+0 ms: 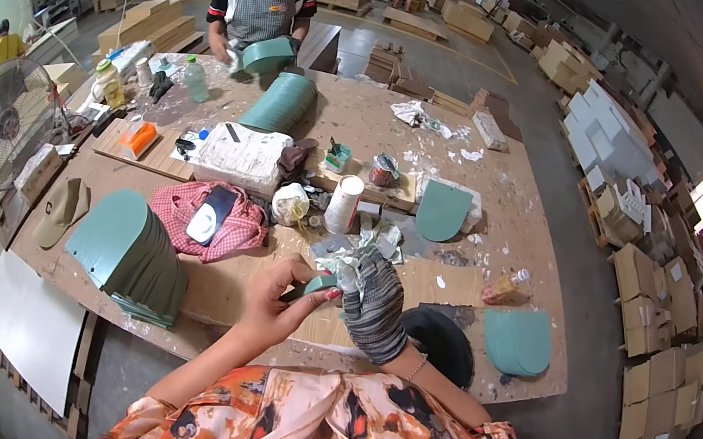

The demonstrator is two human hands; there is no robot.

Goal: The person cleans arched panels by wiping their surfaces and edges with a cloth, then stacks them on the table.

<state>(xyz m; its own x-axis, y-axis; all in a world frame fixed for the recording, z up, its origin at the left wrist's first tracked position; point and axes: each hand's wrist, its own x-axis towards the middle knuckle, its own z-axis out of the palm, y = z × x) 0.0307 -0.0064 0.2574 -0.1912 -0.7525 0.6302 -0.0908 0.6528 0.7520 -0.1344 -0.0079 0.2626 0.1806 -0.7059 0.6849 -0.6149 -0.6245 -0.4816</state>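
Note:
My bare left hand (280, 294) pinches a green painted panel (321, 284), tilted so that only a small part of it shows. On my right hand (376, 309) is a grey striped knit glove, its fingers closed on a crumpled whitish rag (346, 269). The rag touches the panel's edge, and both hands are close together above the table's near side. To the left stands a tall stack of green round-ended panels (130, 251). Single panels of the same shape lie to the right (517, 341) and farther back (443, 212).
A white cup stack (343, 205), open cans (385, 170), a phone (211, 215) on a checked cloth (163, 210) and a bottle (506, 287) crowd the worktable (244, 346). Across it, a co-worker (262, 6) handles a green panel beside another stack (283, 102). A fan (8, 123) stands left.

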